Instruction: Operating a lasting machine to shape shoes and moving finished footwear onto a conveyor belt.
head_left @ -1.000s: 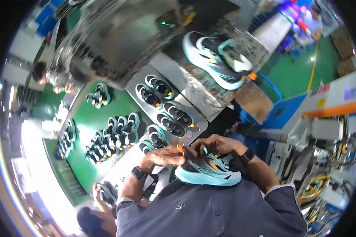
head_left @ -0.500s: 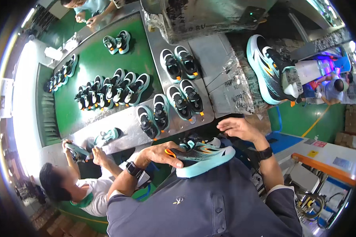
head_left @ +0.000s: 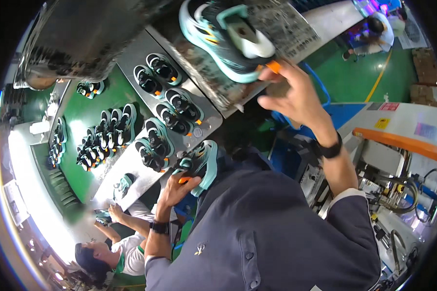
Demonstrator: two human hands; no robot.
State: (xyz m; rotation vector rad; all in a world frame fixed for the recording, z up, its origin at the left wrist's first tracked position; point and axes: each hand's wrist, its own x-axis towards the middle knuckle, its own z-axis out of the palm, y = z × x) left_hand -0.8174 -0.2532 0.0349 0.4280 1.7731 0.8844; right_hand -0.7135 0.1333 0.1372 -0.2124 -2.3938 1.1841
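Note:
In my left hand point(head_left: 176, 189) is a black and mint sneaker point(head_left: 208, 167), gripped at its heel by the orange pull tab, in front of my body. My right hand point(head_left: 298, 99) reaches up to the heel of another sneaker point(head_left: 223, 41), which rests on a box at the top. The fingers of that hand meet the orange heel tab point(head_left: 273, 66), while the thumb stands apart below. Some motion blur lies over this hand. Several matching sneakers point(head_left: 179, 104) stand in pairs on the metal table edge to the left.
The box point(head_left: 286, 34) is wrapped in plastic film. More sneakers point(head_left: 114, 126) line the green tabletop point(head_left: 77, 123). At lower left a co-worker point(head_left: 126, 254) handles a shoe. Machinery with an orange bar point(head_left: 398, 143) stands at the right. A large dark wrapped object point(head_left: 77, 39) fills the upper left.
My view has turned to the right. My right hand has moved up to the heel of the sneaker on the box. My left hand has lowered its sneaker and tilted it toe-up.

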